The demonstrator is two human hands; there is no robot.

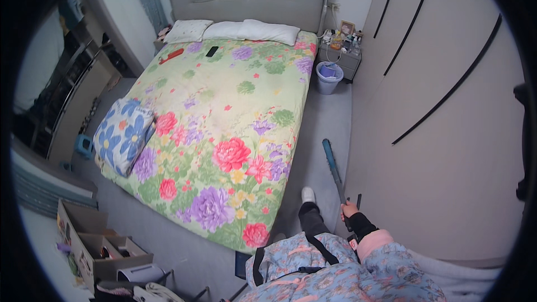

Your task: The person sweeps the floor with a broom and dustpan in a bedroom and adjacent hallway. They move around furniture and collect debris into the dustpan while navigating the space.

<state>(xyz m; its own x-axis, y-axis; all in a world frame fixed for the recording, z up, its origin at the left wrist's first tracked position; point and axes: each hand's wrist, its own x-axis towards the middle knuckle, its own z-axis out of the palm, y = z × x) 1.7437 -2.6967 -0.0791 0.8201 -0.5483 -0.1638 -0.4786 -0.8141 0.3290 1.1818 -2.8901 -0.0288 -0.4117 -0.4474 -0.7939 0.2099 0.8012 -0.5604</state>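
Observation:
My right hand [350,210] is wrapped round the dark grip of a long stick-shaped tool with a narrow teal head [330,157]. It reaches forward from my hand, over the floor strip between the bed and the wardrobe. What kind of tool it is cannot be made out. A black cuff and a pink-edged floral sleeve cover my right forearm. My left hand does not show. On my left stands a bed [246,88] with a flowered green sheet. My white shoe [307,194] is on the floor beside the bed's near right corner.
A lined waste bin [328,87] stands before a cluttered nightstand [348,64]. The wardrobe [436,151] walls the right side. A folded blue-flowered quilt [124,136], a black phone [212,51] and a red-orange item [172,55] lie on the bed. An open box [85,251] is lower left.

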